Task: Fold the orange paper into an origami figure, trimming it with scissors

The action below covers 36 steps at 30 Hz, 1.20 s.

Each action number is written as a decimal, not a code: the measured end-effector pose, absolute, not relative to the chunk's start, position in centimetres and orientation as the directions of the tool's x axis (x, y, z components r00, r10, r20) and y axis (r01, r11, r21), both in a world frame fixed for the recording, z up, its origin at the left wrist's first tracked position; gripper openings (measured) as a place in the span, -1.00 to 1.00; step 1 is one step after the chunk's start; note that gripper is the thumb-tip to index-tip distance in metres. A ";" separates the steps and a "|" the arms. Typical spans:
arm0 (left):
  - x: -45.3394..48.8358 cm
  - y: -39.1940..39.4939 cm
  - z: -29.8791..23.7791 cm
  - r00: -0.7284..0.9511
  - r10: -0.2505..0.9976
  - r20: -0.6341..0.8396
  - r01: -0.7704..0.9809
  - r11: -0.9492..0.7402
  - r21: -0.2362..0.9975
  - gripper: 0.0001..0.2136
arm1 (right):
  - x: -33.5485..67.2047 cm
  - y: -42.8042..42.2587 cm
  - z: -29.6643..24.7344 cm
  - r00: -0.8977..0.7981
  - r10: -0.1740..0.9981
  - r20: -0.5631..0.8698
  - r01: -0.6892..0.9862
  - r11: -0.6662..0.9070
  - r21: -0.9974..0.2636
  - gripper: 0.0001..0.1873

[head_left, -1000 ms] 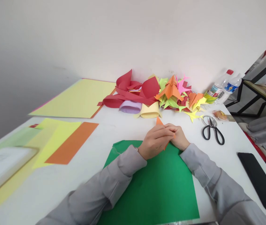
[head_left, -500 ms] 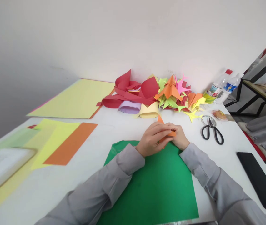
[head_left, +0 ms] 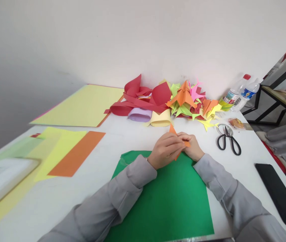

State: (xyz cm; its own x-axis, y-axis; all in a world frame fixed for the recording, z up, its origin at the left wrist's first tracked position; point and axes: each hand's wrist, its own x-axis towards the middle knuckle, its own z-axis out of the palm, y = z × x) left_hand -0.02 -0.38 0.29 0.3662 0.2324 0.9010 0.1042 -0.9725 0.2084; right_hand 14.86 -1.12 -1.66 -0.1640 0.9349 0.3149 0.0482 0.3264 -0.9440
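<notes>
A small folded piece of orange paper point(head_left: 172, 129) is pinched between both my hands, just over the far edge of a green sheet point(head_left: 165, 198). My left hand point(head_left: 165, 150) closes on it from the left, fingers together. From the right, my right hand point(head_left: 192, 146) grips its other side, fingers curled. One orange point sticks up beyond my hands and smaller orange corners show between and below the fingers. My hands hide most of its shape.
Behind my hands lie a red paper loop point(head_left: 161, 95) and a pile of origami figures point(head_left: 183, 95). Scissors point(head_left: 230, 139), a black phone point(head_left: 279, 193) and two bottles point(head_left: 236, 92) are on the right. Orange paper point(head_left: 77, 154) and yellow sheets point(head_left: 69, 141) lie left.
My left fingers have shifted slightly along the orange paper and drawn closer together. More of its lower corner shows beneath them. Both hands stay in nearly the same place.
</notes>
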 end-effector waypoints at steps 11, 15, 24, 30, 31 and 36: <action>-0.5 0.5 -0.1 0.129 0.621 0.773 0.198 -0.780 0.594 -0.87 | 14.2 -1.7 -1.1 -0.152 0.982 0.114 0.006 0.116 -0.993 -0.71; -0.5 0.6 -0.4 0.086 0.733 0.675 0.199 -0.676 0.709 -0.86 | 14.2 -1.6 -1.2 -0.138 0.986 0.094 0.005 0.096 -0.995 -0.72; -0.3 1.0 -0.8 0.057 0.808 0.586 0.144 -0.587 0.797 -0.87 | 14.2 -1.6 -1.2 -0.122 0.990 0.066 0.010 0.068 -0.998 -0.71; -0.4 0.7 -0.3 0.085 0.861 0.502 0.085 -0.508 0.857 -0.84 | 14.2 -1.6 -1.1 -0.119 0.991 0.069 0.009 0.070 -0.997 -0.73; -0.5 0.7 -0.3 0.076 0.880 0.468 0.062 -0.473 0.879 -0.81 | 14.1 -1.6 -1.0 -0.104 0.993 0.064 0.004 0.064 -0.998 -0.73; -0.7 1.0 -0.3 0.000 0.927 0.374 -0.001 -0.374 0.927 -0.74 | 14.0 -1.7 -0.9 -0.011 1.000 0.021 -0.031 0.021 -0.999 -0.69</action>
